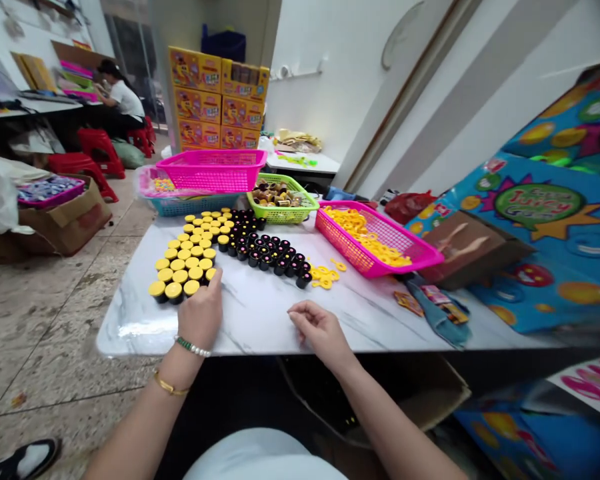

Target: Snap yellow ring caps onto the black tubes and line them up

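Observation:
My left hand (200,312) is closed at the near edge of a block of small black cups with yellow lids (179,264). Its fingertips are on one yellow-lidded cup (211,273), which they partly hide. My right hand (319,328) hovers over the near part of the white marbled table (260,313), thumb and fingers drawn together; whether anything is between them is hidden. Beyond both hands, several black cups with pink centres (273,252) stand in slanting rows beside the lidded ones. To their right lies a small heap of yellow ring-like pieces (323,276).
A pink basket (420,257) of yellow pieces stands right. At the back are a green basket (283,213) and a stacked pink basket (215,170). Cloth and packets (443,313) lie near the front edge. Large blue cartons (545,220) stand right; a person (127,97) sits far left.

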A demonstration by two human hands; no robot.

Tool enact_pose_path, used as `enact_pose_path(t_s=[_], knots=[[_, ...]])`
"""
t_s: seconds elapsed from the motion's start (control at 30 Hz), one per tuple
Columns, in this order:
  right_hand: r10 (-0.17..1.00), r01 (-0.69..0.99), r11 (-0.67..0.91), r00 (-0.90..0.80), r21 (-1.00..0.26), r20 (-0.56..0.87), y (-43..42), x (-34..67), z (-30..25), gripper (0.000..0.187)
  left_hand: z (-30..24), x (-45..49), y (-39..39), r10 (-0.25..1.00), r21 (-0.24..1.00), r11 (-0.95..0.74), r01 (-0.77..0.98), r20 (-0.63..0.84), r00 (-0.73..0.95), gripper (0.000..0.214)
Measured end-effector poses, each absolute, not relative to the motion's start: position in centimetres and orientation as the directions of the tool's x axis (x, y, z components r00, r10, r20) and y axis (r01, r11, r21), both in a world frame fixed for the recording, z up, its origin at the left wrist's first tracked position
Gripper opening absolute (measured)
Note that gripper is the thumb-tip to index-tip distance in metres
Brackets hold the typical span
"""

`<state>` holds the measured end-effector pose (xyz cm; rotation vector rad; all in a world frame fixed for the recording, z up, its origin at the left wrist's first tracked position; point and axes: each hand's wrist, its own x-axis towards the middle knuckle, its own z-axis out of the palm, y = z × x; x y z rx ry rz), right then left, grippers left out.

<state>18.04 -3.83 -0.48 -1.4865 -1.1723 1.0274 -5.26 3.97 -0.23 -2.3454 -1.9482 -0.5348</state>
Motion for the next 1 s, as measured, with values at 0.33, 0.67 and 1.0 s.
enact_pose_path(t_s=[0.33, 0.67, 1.0], knots=[[0.78, 0.79, -0.123, 0.451, -0.601, 0.434, 2.2, 24.5, -0.4, 0.04, 1.8, 1.2, 5.2, 0.918, 0.558, -0.388, 0.734, 0.162, 0.363, 0.032], [0.953, 0.474, -0.01, 0.271, -0.881, 0.136, 0.1, 19.1, -0.4, 0.026, -0.1, 3.6, 5.7, 0.827, 0.691, -0.501, 0.521, 0.206, 0.523, 0.034], [0.885, 0.669, -0.122, 0.408, -0.733, 0.225, 5.6, 25.2, 0.6, 0.027, 0.0, 3.1, 5.7, 0.873, 0.599, -0.474, 0.645, 0.223, 0.434, 0.02]])
